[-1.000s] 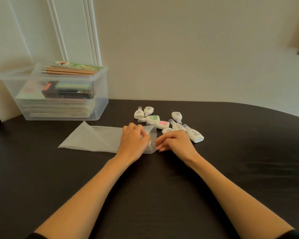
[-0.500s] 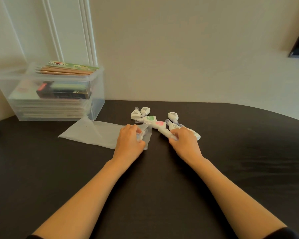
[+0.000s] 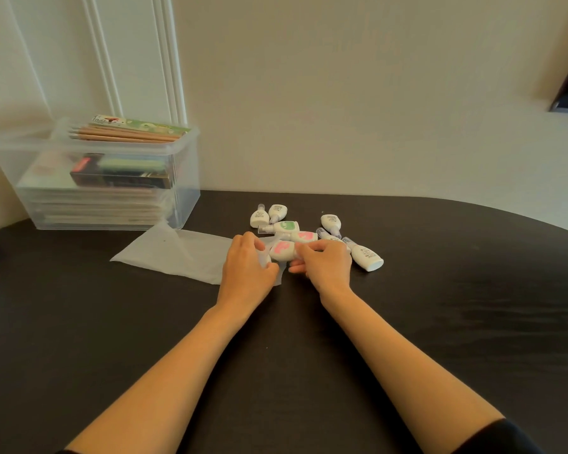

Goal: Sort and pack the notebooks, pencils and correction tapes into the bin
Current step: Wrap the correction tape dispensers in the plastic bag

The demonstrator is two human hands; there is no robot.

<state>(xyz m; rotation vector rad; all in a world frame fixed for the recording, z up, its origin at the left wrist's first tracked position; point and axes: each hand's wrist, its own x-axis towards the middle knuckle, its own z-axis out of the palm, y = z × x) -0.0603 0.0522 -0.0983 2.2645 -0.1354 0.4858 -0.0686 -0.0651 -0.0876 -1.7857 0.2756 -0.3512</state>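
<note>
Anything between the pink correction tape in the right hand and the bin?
Yes. The left hand and the translucent bag it grips lie on the table between the pink correction tape and the bin. Across part of the bin's opening, pencils lie at rim level.

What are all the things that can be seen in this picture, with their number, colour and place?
table: one, dark brown, under everything.
bin: one, clear plastic, back left of the table.
notebooks: one stack, pale, inside the bin.
pencils: several, wooden, at the bin's top.
plastic bag: one, translucent, flat beside the bin.
correction tapes: about eight, white with green or pink, table centre.
left hand: one, holds the bag's open end.
right hand: one, pinches a pink tape at the bag.
</note>
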